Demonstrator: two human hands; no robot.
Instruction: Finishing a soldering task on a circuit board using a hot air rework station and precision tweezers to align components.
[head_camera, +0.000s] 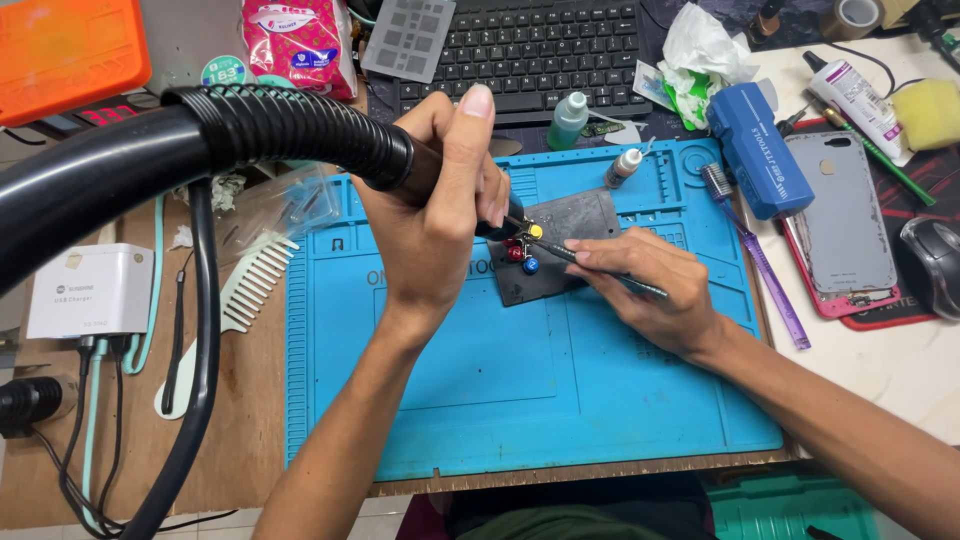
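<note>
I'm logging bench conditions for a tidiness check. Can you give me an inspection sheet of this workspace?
Surface: blue work mat on a wooden bench.
Job's things: dark holder plate with red, blue and yellow knobs.
Clutter: white comb, small bottles, phone back cover, tissues.
Grips: left hand holds the hose handpiece; right hand holds tweezers.
Cables: black leads from white charger.
Surroundings: keyboard, mouse.

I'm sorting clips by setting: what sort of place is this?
Most likely an electronics or phone repair bench. A blue silicone work mat covers the desk, the left hand holds a hose-fed hot-air tool over a small clamped part, and an opened phone shell lies nearby.
</note>
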